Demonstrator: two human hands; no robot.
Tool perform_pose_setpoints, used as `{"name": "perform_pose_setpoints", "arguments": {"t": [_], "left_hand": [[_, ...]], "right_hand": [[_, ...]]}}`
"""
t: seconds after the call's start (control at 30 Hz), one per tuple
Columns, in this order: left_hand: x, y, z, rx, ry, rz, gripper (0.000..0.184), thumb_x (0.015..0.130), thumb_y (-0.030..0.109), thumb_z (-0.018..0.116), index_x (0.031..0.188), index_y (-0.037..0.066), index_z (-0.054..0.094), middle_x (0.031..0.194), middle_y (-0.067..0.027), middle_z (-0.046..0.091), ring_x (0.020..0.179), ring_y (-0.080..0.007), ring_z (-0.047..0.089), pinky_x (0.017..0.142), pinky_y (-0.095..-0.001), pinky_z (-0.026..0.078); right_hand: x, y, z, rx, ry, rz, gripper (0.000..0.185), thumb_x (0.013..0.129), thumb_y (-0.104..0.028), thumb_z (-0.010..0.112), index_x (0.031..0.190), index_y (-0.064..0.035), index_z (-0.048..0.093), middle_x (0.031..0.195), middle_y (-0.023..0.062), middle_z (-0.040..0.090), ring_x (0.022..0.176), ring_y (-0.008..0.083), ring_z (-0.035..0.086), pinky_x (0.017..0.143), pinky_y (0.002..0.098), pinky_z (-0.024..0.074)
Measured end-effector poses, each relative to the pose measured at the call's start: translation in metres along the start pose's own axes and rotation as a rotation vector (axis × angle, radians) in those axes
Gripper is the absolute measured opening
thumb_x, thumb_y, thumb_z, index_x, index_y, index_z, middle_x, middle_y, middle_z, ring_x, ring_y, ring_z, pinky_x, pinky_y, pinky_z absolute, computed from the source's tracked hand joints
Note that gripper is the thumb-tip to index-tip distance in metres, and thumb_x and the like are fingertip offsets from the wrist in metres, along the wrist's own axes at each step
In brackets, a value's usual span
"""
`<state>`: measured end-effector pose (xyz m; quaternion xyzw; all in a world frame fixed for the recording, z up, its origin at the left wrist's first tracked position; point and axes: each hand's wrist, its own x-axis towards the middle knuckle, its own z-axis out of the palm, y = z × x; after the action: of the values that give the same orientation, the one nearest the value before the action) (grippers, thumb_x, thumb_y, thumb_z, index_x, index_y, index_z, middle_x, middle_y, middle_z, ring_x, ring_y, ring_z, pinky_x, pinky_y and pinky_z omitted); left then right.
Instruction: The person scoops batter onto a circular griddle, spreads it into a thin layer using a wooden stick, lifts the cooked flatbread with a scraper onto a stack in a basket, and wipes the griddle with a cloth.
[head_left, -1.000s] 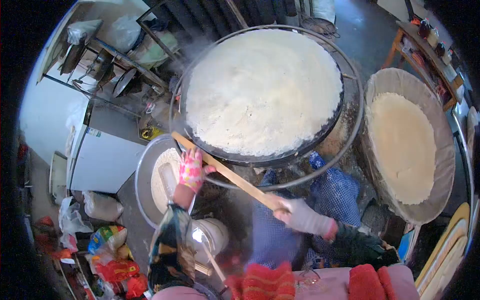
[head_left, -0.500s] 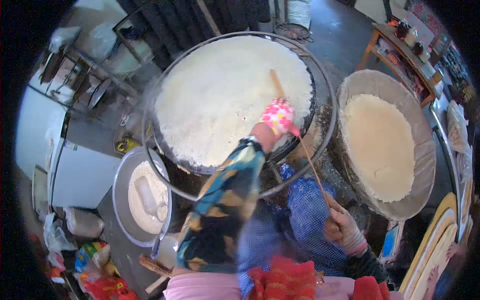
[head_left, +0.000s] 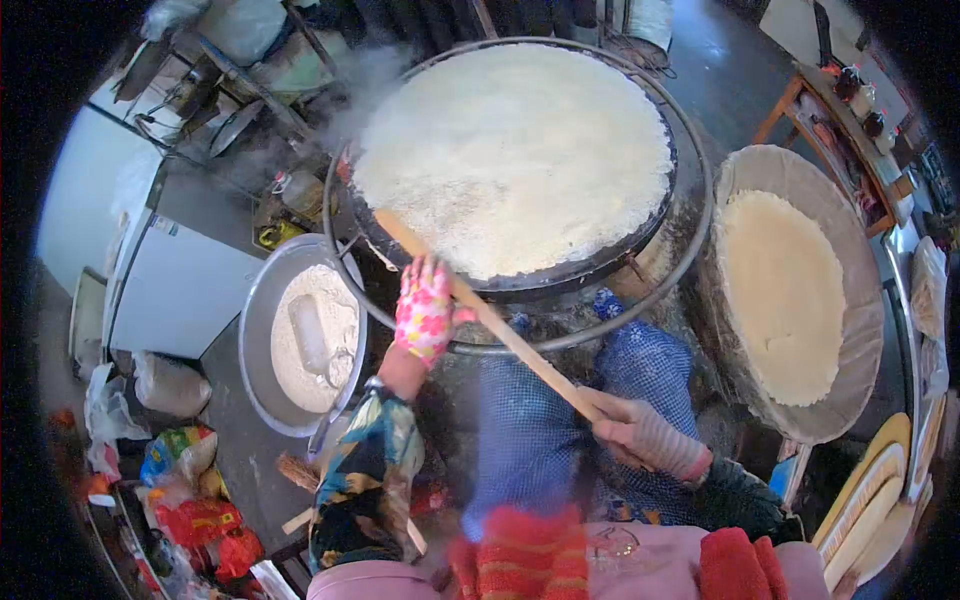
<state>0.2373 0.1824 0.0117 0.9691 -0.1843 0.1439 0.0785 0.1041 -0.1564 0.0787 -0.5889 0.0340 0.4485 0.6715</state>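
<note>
A long, flat wooden spatula (head_left: 520, 345) slants from the near-left edge of the griddle down to my right. My left hand (head_left: 425, 315), in a pink flowered glove, grips it near its upper end, fingers over the wood and thumb to the side. The lower end is closed in my right hand (head_left: 640, 432), which wears a greyish fingerless glove. In front of me a large round griddle (head_left: 600, 270) with a black edge carries a thin pale layer of batter (head_left: 520, 150), patchy at the near left. Steam rises at its left side.
A metal ring (head_left: 700, 240) surrounds the griddle. On the left stands a metal basin (head_left: 255, 375) of flour with a clear scoop-like container (head_left: 308, 335) in it. A lined tub (head_left: 860, 340) of pale batter is on the right. Bagged goods (head_left: 195, 520) lie lower left.
The spatula has swung from the griddle's right side to its near-left edge, with my left hand moving left and toward me. My view has shifted, and a browner patch shows in the batter.
</note>
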Motion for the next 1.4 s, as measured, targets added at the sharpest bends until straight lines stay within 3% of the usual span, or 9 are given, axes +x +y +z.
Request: {"name": "perform_pose_setpoints", "arguments": {"t": [0.17, 0.33, 0.47, 0.53, 0.7, 0.8, 0.9, 1.17, 1.4], "left_hand": [[-0.076, -0.024, -0.018, 0.109, 0.074, -0.14, 0.088, 0.08, 0.061, 0.048, 0.133, -0.008, 0.032, 0.139, -0.0254, 0.032, 0.132, -0.0426, 0.025, 0.109, -0.0551, 0.015], [-0.083, -0.025, 0.014, 0.148, -0.052, -0.039, 0.045, 0.064, 0.026, 0.07, 0.095, 0.0, 0.05, 0.105, -0.0203, 0.05, 0.112, -0.0401, 0.042, 0.105, -0.0539, 0.026], [-0.079, 0.013, 0.016, 0.185, -0.126, -0.054, 0.037, 0.068, 0.028, 0.068, 0.087, 0.0, 0.052, 0.096, -0.0204, 0.052, 0.103, -0.0401, 0.048, 0.104, -0.0543, 0.028], [-0.084, 0.044, 0.016, -0.046, -0.017, -0.023, 0.046, 0.074, 0.027, 0.065, 0.105, -0.003, 0.05, 0.11, -0.0236, 0.05, 0.111, -0.0418, 0.045, 0.105, -0.0552, 0.027], [0.0, 0.171, -0.02, -0.343, 0.081, 0.239, 0.071, 0.087, 0.043, 0.053, 0.135, -0.004, 0.032, 0.139, -0.0303, 0.029, 0.129, -0.0482, 0.028, 0.106, -0.0539, 0.022], [0.086, 0.223, -0.008, -0.315, 0.057, 0.464, 0.082, 0.08, 0.054, 0.053, 0.134, -0.004, 0.033, 0.141, -0.027, 0.03, 0.132, -0.0445, 0.026, 0.109, -0.0529, 0.02], [0.15, 0.253, 0.031, -0.25, -0.064, 0.58, 0.087, 0.073, 0.058, 0.057, 0.129, -0.005, 0.039, 0.138, -0.0235, 0.037, 0.131, -0.0406, 0.03, 0.109, -0.0499, 0.021], [0.163, 0.21, 0.038, 0.008, -0.353, 0.343, 0.075, 0.067, 0.054, 0.065, 0.112, -0.005, 0.053, 0.126, -0.0263, 0.046, 0.125, -0.0431, 0.035, 0.107, -0.0472, 0.027], [0.124, 0.131, 0.06, -0.068, -0.113, 0.291, 0.08, 0.06, 0.06, 0.065, 0.111, 0.0, 0.053, 0.121, -0.0234, 0.048, 0.123, -0.044, 0.036, 0.105, -0.0479, 0.028]], "right_hand": [[0.001, 0.006, 0.001, -0.048, 0.21, -0.223, 0.045, 0.087, -0.015, 0.055, 0.132, -0.0162, 0.049, 0.079, -0.003, 0.06, 0.049, 0.0041, 0.043, 0.046, 0.0234, 0.0385], [0.038, 0.012, 0.011, -0.329, 0.16, -0.167, 0.047, 0.087, -0.018, 0.053, 0.134, -0.0152, 0.046, 0.065, -0.0042, 0.051, 0.049, 0.0056, 0.048, 0.044, 0.0215, 0.0401], [0.01, 0.016, 0.02, -0.287, 0.13, -0.268, 0.048, 0.087, -0.018, 0.055, 0.134, -0.0123, 0.046, 0.071, -0.0034, 0.054, 0.051, 0.0057, 0.048, 0.047, 0.0224, 0.0409], [-0.013, 0.047, -0.008, -0.447, 0.315, -0.597, 0.052, 0.085, -0.018, 0.059, 0.134, -0.011, 0.044, 0.1, 0.0064, 0.066, 0.078, 0.0153, 0.062, 0.073, 0.03, 0.0499], [-0.13, 0.092, -0.033, -0.302, 0.458, 0.018, 0.052, 0.086, -0.015, 0.057, 0.135, -0.007, 0.042, 0.122, 0.0141, 0.058, 0.11, 0.017, 0.057, 0.095, 0.0295, 0.0415], [-0.14, 0.14, -0.041, -0.11, 0.591, -0.351, 0.059, 0.088, -0.023, 0.057, 0.14, -0.0081, 0.035, 0.069, -0.0008, 0.055, 0.043, 0.0062, 0.041, 0.04, 0.022, 0.0328], [-0.14, 0.121, -0.046, -0.025, 0.658, -0.363, 0.062, 0.089, -0.027, 0.055, 0.143, -0.0101, 0.03, 0.062, -0.0033, 0.049, 0.041, 0.006, 0.036, 0.038, 0.0213, 0.0293], [-0.109, 0.07, -0.076, 0.794, 0.032, -0.078, 0.064, 0.09, -0.036, 0.057, 0.144, -0.0262, 0.026, 0.051, -0.0048, 0.036, 0.038, 0.005, 0.029, 0.04, 0.0216, 0.0263], [-0.086, 0.042, -0.059, 0.603, 0.007, -0.054, 0.06, 0.091, -0.033, 0.051, 0.145, -0.0217, 0.026, 0.054, -0.0063, 0.036, 0.041, 0.0064, 0.033, 0.039, 0.0218, 0.0279]]}}
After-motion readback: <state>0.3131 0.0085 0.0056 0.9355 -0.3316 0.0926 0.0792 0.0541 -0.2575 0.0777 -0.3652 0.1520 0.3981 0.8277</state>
